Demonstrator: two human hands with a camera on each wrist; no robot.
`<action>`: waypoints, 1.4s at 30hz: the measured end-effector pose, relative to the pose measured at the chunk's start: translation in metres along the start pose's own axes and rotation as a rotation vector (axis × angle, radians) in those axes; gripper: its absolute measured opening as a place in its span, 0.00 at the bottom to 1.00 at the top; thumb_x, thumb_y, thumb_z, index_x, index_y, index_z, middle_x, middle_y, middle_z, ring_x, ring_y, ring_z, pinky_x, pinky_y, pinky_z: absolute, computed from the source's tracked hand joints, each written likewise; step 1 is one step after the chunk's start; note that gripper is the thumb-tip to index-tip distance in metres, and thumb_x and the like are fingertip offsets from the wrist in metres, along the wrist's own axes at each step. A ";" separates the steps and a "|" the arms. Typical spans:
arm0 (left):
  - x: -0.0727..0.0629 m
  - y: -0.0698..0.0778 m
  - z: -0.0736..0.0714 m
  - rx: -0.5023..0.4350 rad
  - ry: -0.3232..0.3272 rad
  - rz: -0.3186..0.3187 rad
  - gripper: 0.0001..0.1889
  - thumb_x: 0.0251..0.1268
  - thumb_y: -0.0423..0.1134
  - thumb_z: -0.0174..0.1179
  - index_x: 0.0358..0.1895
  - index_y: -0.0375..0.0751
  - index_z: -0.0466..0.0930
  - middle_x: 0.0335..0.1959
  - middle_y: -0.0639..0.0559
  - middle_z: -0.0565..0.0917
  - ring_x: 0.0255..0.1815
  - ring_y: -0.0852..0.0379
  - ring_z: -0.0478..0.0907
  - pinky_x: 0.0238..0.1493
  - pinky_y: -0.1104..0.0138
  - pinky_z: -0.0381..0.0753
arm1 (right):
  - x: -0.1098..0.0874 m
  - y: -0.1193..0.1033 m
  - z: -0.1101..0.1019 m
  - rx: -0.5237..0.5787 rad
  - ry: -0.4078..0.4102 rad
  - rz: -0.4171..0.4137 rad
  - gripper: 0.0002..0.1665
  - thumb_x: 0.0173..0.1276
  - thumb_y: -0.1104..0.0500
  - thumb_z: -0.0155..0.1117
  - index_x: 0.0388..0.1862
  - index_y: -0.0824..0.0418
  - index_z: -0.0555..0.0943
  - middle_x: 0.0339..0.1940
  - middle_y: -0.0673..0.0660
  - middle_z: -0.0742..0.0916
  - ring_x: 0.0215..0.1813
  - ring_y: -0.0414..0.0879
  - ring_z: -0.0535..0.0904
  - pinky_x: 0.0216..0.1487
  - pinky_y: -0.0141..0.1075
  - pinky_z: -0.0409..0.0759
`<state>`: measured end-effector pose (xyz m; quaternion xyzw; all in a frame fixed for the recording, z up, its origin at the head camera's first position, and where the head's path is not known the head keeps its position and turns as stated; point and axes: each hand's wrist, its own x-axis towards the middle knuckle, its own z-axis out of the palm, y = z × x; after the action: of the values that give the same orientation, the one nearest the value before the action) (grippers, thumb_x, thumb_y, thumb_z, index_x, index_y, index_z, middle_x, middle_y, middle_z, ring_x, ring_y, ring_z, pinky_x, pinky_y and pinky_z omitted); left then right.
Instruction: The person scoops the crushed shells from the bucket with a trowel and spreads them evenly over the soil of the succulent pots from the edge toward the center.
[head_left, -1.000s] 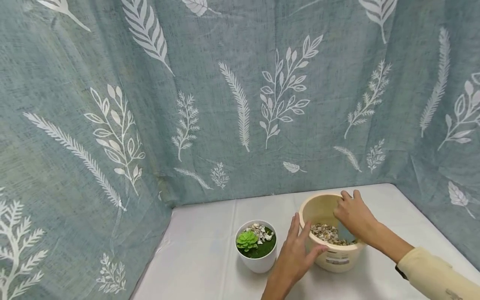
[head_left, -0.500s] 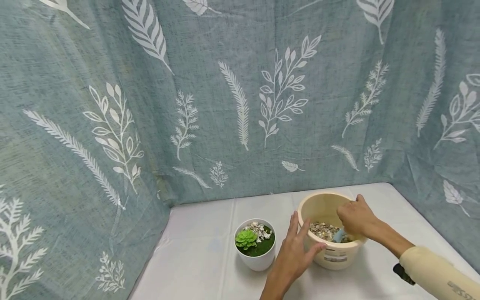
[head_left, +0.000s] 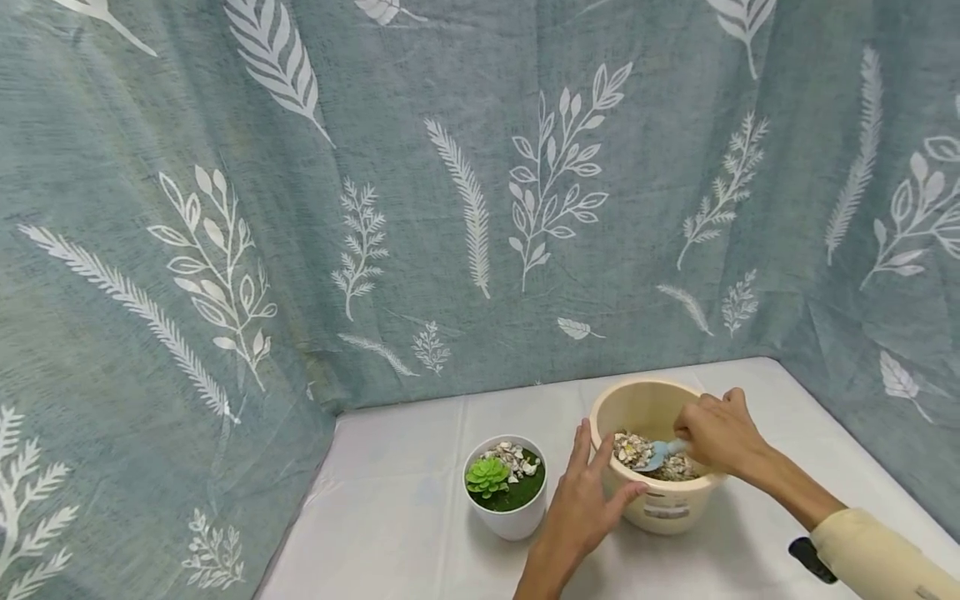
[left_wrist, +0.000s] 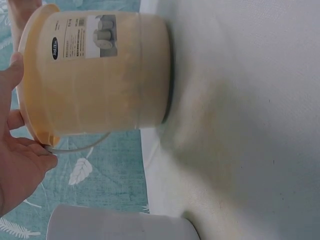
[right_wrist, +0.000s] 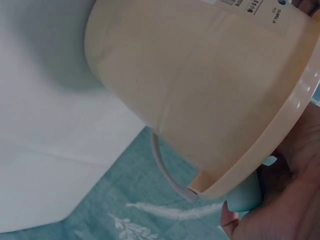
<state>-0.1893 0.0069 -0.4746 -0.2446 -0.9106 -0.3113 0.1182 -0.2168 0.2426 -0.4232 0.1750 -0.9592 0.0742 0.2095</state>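
A cream plastic bucket (head_left: 663,509) holds a layer of pale, mixed gravel (head_left: 632,450). My left hand (head_left: 579,506) grips its left rim, thumb toward the front; in the left wrist view fingertips lie by the handle joint. My right hand (head_left: 722,433) reaches over the right rim, its fingers curled round the handle of a small light-blue shovel (head_left: 660,454). The shovel's blade lies in the gravel near the middle. In the right wrist view the thick blue-green shovel handle (right_wrist: 245,194) shows beneath the palm, while the bucket wall hides the blade.
A white pot (head_left: 510,523) with a green artificial succulent (head_left: 487,477) and white stones stands left of the bucket, close to my left forearm. Both stand on a white-covered table (head_left: 382,517). Blue-green leaf-patterned cloth (head_left: 465,208) hangs behind and at both sides.
My right hand has turned and shifted slightly right, bringing the shovel blade up from the bucket's right side toward the gravel's middle. My left hand keeps its place on the rim.
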 end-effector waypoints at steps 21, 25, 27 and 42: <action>-0.001 -0.001 -0.004 -0.061 -0.038 -0.029 0.43 0.70 0.69 0.59 0.80 0.47 0.68 0.86 0.35 0.55 0.81 0.36 0.66 0.72 0.51 0.79 | -0.012 0.010 -0.043 -0.058 -0.002 0.076 0.21 0.56 0.69 0.73 0.15 0.42 0.83 0.14 0.42 0.81 0.26 0.45 0.66 0.38 0.49 0.58; -0.001 -0.001 -0.004 -0.031 -0.027 -0.024 0.43 0.70 0.69 0.59 0.79 0.45 0.68 0.85 0.35 0.56 0.80 0.36 0.67 0.73 0.52 0.79 | -0.017 0.013 -0.047 -0.041 0.013 0.097 0.19 0.58 0.68 0.73 0.19 0.42 0.87 0.17 0.43 0.83 0.27 0.44 0.67 0.38 0.48 0.57; -0.002 -0.002 -0.004 -0.012 -0.020 -0.019 0.43 0.70 0.69 0.59 0.79 0.45 0.69 0.85 0.35 0.57 0.81 0.37 0.66 0.74 0.53 0.78 | -0.019 0.013 -0.049 -0.028 0.025 0.106 0.16 0.60 0.66 0.74 0.22 0.44 0.88 0.19 0.43 0.84 0.28 0.44 0.67 0.38 0.48 0.58; -0.009 -0.015 -0.020 0.107 0.000 0.056 0.36 0.83 0.62 0.43 0.81 0.43 0.64 0.83 0.40 0.64 0.83 0.43 0.64 0.81 0.51 0.69 | -0.014 -0.008 -0.082 0.038 0.142 0.094 0.13 0.64 0.68 0.69 0.38 0.52 0.94 0.27 0.47 0.88 0.32 0.43 0.69 0.41 0.53 0.62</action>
<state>-0.1879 -0.0195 -0.4697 -0.2632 -0.9189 -0.2585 0.1397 -0.1710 0.2570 -0.3548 0.1283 -0.9474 0.1142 0.2699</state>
